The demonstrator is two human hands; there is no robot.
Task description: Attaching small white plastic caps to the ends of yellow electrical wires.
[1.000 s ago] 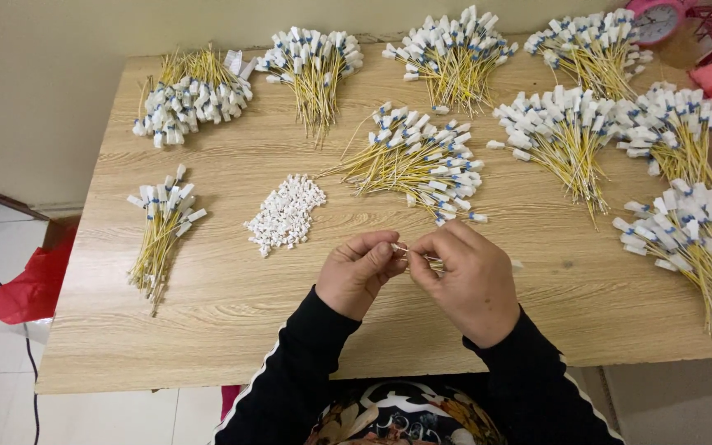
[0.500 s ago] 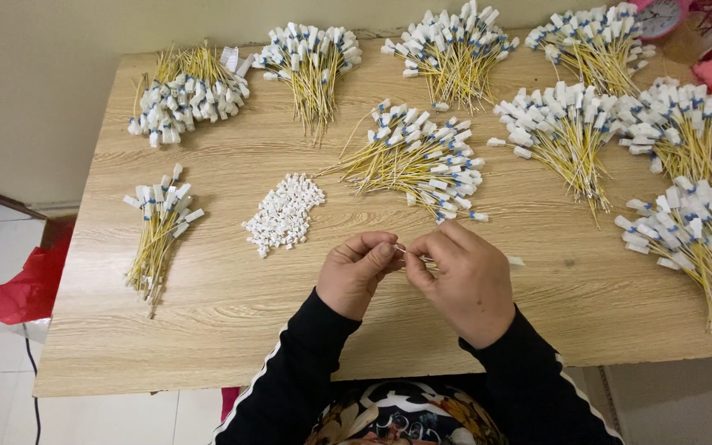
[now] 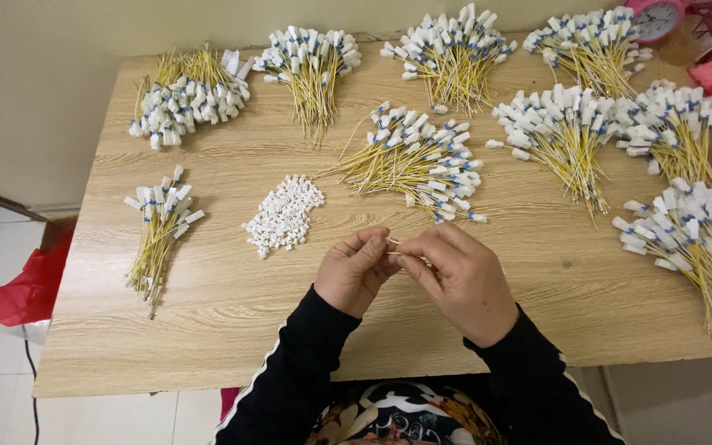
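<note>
From your head camera, your left hand [image 3: 354, 272] and right hand [image 3: 459, 280] meet near the tabletop's [image 3: 232, 330] front edge, each grip pinched shut on one thin yellow wire [image 3: 395, 249] held between the fingertips. Bare wood lies around both wrists. The pile of white caps [image 3: 283, 216] sits just left, and the nearest wire bundle [image 3: 418, 161] lies beyond your hands.

Both hands meet over the counter [image 3: 208, 330]: left hand [image 3: 358, 270] and right hand [image 3: 459, 280] pinch a thin yellow wire [image 3: 395, 246] between fingertips. Pile of small white caps [image 3: 283, 216] just left of them. Capped wire bundle [image 3: 418, 161] just beyond; small bundle [image 3: 158, 227] far left.
</note>
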